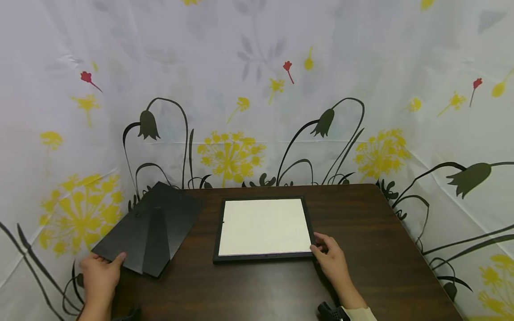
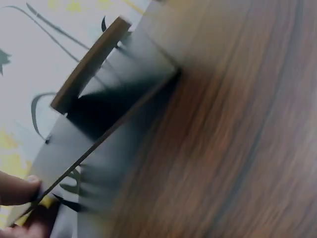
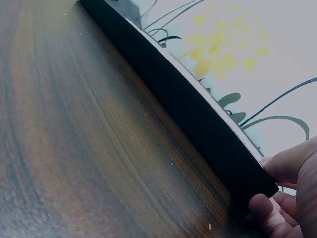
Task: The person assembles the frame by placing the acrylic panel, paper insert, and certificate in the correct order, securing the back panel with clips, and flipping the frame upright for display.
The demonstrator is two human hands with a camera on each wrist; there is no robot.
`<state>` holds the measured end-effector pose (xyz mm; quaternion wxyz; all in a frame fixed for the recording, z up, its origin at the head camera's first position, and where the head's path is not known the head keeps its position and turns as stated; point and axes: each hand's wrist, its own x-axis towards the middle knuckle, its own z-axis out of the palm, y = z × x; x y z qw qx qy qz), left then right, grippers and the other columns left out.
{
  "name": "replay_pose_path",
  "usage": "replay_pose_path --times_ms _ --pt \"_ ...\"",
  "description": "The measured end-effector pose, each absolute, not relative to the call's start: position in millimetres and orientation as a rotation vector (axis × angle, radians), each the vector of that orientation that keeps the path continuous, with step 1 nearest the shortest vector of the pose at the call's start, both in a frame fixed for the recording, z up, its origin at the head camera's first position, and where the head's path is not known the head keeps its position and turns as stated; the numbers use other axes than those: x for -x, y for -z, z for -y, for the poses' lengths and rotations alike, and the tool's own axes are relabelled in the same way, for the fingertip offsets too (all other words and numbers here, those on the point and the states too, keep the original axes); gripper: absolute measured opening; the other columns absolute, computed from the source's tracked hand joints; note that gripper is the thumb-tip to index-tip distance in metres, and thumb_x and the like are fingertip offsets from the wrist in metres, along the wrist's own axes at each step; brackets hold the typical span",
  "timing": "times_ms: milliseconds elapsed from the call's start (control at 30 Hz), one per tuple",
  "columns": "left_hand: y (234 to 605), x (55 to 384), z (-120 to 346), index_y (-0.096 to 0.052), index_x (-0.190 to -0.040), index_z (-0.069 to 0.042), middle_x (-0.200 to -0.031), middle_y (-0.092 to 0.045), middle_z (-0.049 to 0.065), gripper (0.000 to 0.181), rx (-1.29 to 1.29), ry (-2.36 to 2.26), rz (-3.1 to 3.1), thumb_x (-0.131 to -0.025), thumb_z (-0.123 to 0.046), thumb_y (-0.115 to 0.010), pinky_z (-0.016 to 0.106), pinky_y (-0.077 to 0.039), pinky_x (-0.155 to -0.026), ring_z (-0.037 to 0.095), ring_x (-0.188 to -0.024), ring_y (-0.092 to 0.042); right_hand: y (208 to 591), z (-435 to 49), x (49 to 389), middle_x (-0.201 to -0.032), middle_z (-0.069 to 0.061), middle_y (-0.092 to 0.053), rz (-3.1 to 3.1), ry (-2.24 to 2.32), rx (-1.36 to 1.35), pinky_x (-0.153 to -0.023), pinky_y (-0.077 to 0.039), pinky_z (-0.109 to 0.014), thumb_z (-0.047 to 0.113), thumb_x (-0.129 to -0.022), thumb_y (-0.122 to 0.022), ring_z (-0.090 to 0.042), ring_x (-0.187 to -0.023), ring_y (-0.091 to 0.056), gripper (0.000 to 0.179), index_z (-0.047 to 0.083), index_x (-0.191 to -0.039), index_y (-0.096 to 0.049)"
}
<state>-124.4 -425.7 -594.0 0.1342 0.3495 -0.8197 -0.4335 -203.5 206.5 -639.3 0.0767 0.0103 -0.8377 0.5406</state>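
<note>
My left hand (image 1: 100, 276) pinches the near left corner of a black picture frame back panel (image 1: 124, 236), thumb on top and fingers beneath. A fold-out stand (image 1: 157, 243) runs along the panel's upper face. In the left wrist view the panel (image 2: 106, 136) appears edge-on, tilted over the wood. A black picture frame (image 1: 263, 257) with a white sheet (image 1: 265, 227) inside its border lies at the middle of the table. My right hand (image 1: 331, 258) grips its near right corner, the thumb at the upper edge. The right wrist view shows the frame's dark side (image 3: 188, 109) and fingertips at its corner.
The dark brown wooden table (image 1: 361, 232) ends at a back edge close to a white curtain (image 1: 257, 89) printed with flowers. Black wrist straps (image 1: 333, 312) show at the bottom of the head view.
</note>
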Motion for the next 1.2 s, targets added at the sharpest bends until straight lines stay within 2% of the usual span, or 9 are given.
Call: replay_pose_path --times_ms 100,167,267,400,500,700,867,1067,1200 --pt "586.5 122.3 412.8 -0.018 -0.156 0.002 -0.125 -0.048 0.02 0.074 -0.987 1.372 2.228 -0.107 -0.021 -0.068 0.027 -0.052 -0.065 0.009 -0.084 -0.054 638.5 -206.7 203.7 -0.121 -0.015 -0.07 2.515 -1.623 -0.035 -0.073 -0.052 -0.021 0.014 -0.098 -0.083 -0.014 -0.094 -0.062 0.044 0.008 -0.14 -0.072" --pt "581.8 120.9 403.5 -0.015 -0.159 -0.007 -0.121 -0.047 0.012 0.073 -0.98 1.403 2.162 -0.108 -0.023 -0.065 0.022 -0.055 -0.058 0.0 -0.075 -0.054 638.6 -206.8 203.6 -0.121 -0.015 -0.07 2.517 -1.625 -0.031 -0.073 -0.052 -0.021 0.014 -0.098 -0.083 -0.014 -0.094 -0.062 0.044 0.009 -0.14 -0.072" --pt "580.1 118.6 392.9 -0.009 -0.163 -0.021 -0.113 -0.045 0.006 0.073 -0.967 1.435 2.1 -0.111 -0.031 -0.059 0.027 -0.059 -0.053 0.005 -0.063 -0.059 638.9 -206.6 203.6 -0.121 -0.015 -0.07 2.518 -1.625 -0.026 -0.073 -0.053 -0.02 0.013 -0.098 -0.083 -0.014 -0.094 -0.062 0.044 0.009 -0.14 -0.073" --pt "591.1 118.3 383.7 -0.008 -0.167 -0.027 -0.1 -0.045 0.006 0.071 -0.895 1.3 2.097 -0.113 -0.037 -0.052 0.024 -0.054 -0.049 0.015 -0.047 -0.058 638.0 -206.0 203.6 -0.121 -0.015 -0.07 2.518 -1.627 -0.022 -0.072 -0.053 -0.02 0.012 -0.097 -0.084 -0.014 -0.093 -0.062 0.044 0.008 -0.139 -0.073" --pt "596.6 118.9 377.9 -0.012 -0.167 -0.03 -0.093 -0.042 0.005 0.068 -0.837 1.242 2.048 -0.113 -0.035 -0.053 0.02 -0.049 -0.048 0.012 -0.041 -0.054 636.9 -205.2 204.3 -0.12 -0.015 -0.07 2.521 -1.625 -0.017 -0.073 -0.053 -0.02 0.011 -0.097 -0.084 -0.014 -0.093 -0.062 0.044 0.008 -0.139 -0.073" --pt "595.0 119.0 368.0 -0.012 -0.172 -0.024 -0.095 -0.044 0.001 0.08 -0.702 1.263 2.003 -0.109 -0.019 -0.062 0.013 -0.043 -0.052 -0.003 -0.05 -0.048 638.1 -204.8 204.7 -0.117 -0.015 -0.07 2.512 -1.607 -0.024 -0.072 -0.054 -0.021 0.008 -0.096 -0.083 -0.012 -0.091 -0.063 0.043 0.005 -0.137 -0.073" --pt "594.3 119.1 363.1 0.003 -0.176 -0.029 -0.099 -0.041 -0.003 0.099 -0.638 1.369 2.051 -0.102 -0.006 -0.059 0.022 -0.033 -0.052 0.004 -0.056 -0.034 638.8 -205.5 204.6 -0.117 -0.014 -0.07 2.514 -1.612 -0.015 -0.072 -0.054 -0.021 0.008 -0.095 -0.084 -0.011 -0.09 -0.063 0.043 0.006 -0.137 -0.074" --pt "596.5 119.8 353.8 0.012 -0.174 -0.038 -0.129 -0.05 -0.015 0.119 -0.519 1.457 2.065 -0.096 0.008 -0.066 0.008 -0.049 -0.074 -0.005 -0.097 -0.06 637.8 -206.2 204.8 -0.117 -0.015 -0.07 2.509 -1.616 -0.024 -0.071 -0.054 -0.021 0.008 -0.096 -0.083 -0.011 -0.09 -0.063 0.043 0.006 -0.137 -0.073" --pt "598.8 118.0 346.0 0.006 -0.175 -0.034 -0.133 -0.05 -0.018 0.118 -0.46 1.417 2.077 -0.095 0.01 -0.07 0.004 -0.048 -0.082 -0.007 -0.108 -0.06 637.4 -205.9 205.1 -0.118 -0.015 -0.071 2.507 -1.624 -0.024 -0.072 -0.054 -0.02 0.009 -0.096 -0.084 -0.011 -0.09 -0.062 0.043 0.006 -0.137 -0.073"
